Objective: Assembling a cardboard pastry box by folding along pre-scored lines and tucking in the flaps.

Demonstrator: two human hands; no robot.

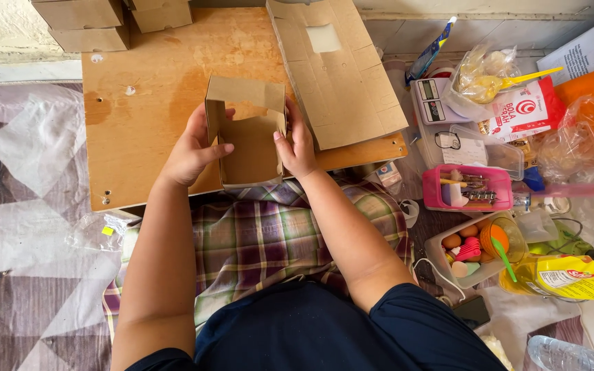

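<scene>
A small brown cardboard box [250,148], partly folded with its top open, stands at the near edge of a low wooden board [146,103]. My left hand [194,148] grips its left wall, thumb across the front. My right hand [295,144] presses against its right wall. A flat unfolded cardboard blank [342,75] lies on the board just right of the box.
Folded cardboard boxes [97,20] are stacked at the board's far left. Right of the board sit a small scale [431,99], plastic bags, a pink tray [467,189], a clear tub of coloured items [472,249] and a yellow packet [575,276]. A patterned mat [22,206] covers the floor at left.
</scene>
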